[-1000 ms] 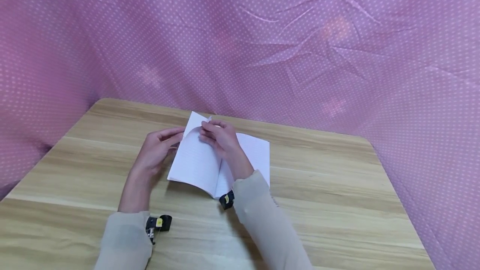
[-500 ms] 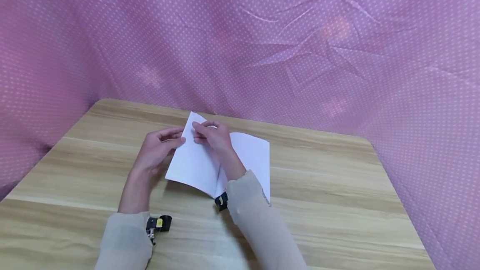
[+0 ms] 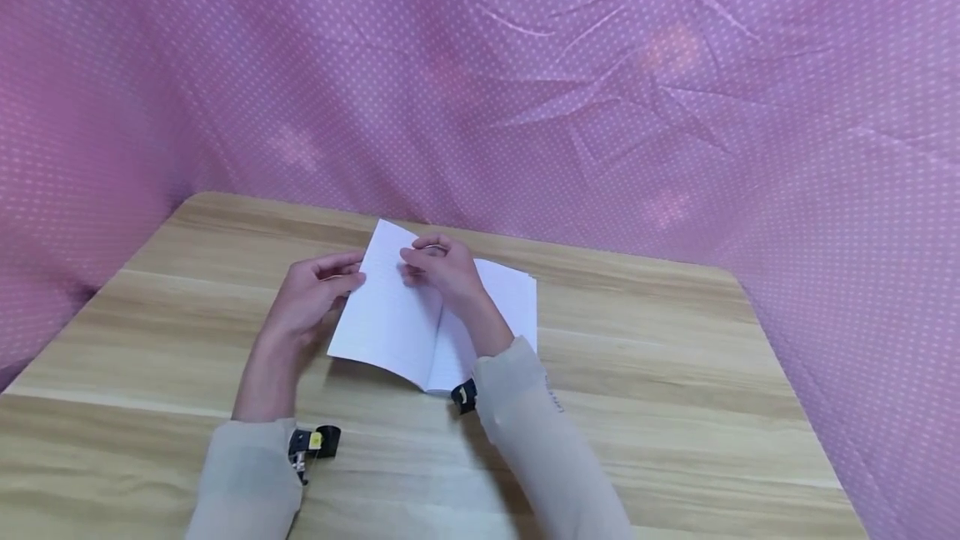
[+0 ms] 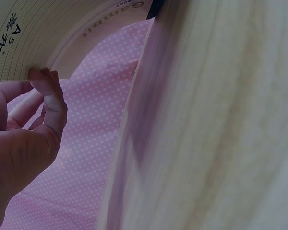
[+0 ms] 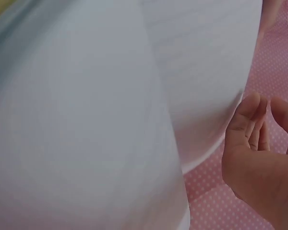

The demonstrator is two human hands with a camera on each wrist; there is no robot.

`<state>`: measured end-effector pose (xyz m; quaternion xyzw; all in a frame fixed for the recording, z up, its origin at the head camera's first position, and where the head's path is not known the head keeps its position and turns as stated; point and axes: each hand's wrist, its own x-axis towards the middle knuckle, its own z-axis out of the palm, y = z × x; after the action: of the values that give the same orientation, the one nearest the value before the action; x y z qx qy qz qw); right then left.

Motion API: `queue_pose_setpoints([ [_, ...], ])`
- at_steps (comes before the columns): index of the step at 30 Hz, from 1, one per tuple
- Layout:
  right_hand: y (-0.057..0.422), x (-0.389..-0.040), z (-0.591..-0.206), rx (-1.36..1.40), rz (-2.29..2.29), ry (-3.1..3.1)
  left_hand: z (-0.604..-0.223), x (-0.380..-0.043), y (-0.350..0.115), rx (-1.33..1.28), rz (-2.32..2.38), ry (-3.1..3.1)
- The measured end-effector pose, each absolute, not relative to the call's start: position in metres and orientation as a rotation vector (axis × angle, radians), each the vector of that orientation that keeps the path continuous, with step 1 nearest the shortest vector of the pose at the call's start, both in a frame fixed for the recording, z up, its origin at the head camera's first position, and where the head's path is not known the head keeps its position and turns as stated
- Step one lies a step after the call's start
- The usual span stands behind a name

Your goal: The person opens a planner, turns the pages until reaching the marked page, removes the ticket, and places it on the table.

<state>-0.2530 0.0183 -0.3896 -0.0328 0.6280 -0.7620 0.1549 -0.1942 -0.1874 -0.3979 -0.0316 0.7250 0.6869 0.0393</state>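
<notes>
An open notebook (image 3: 382, 323) with white lined pages lies on the table, its left half raised and bowed. My left hand (image 3: 307, 298) pinches the outer edge of that half, thumb on the page and fingers behind. In the left wrist view, the cover's back side (image 4: 62, 36) shows "Gambit" and "A5" print, with the left hand (image 4: 31, 129) at its edge. Over the upper part of the notebook hovers my right hand (image 3: 453, 277). The right wrist view has the right hand (image 5: 257, 153) beside the pages (image 5: 96, 115), thumb and fingers apart with nothing between them.
The notebook rests on a wood-grain table (image 3: 675, 390) with rounded far corners. Pink dotted cloth (image 3: 480, 90) hangs behind the table and along both sides. Small black devices are strapped at the left wrist (image 3: 315, 442) and right wrist (image 3: 464, 397).
A page curling up near the right hand has come down onto the left half, under the left thumb. The right hand went left over it, then back right.
</notes>
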Motion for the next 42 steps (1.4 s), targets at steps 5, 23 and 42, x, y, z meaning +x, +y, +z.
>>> queue_pose_setpoints([
  [5,0.041,-0.254,-0.39,-0.128,-2.113,1.853,-0.399,-0.193,-0.189,-0.085,2.083,2.234],
  [23,0.115,-0.26,-0.398,-0.061,-2.107,1.967,-0.398,-0.195,-0.189,-0.079,2.091,2.235],
  [42,0.161,-0.271,-0.416,0.118,-1.994,2.134,-0.395,-0.193,-0.189,-0.09,2.048,2.248],
])
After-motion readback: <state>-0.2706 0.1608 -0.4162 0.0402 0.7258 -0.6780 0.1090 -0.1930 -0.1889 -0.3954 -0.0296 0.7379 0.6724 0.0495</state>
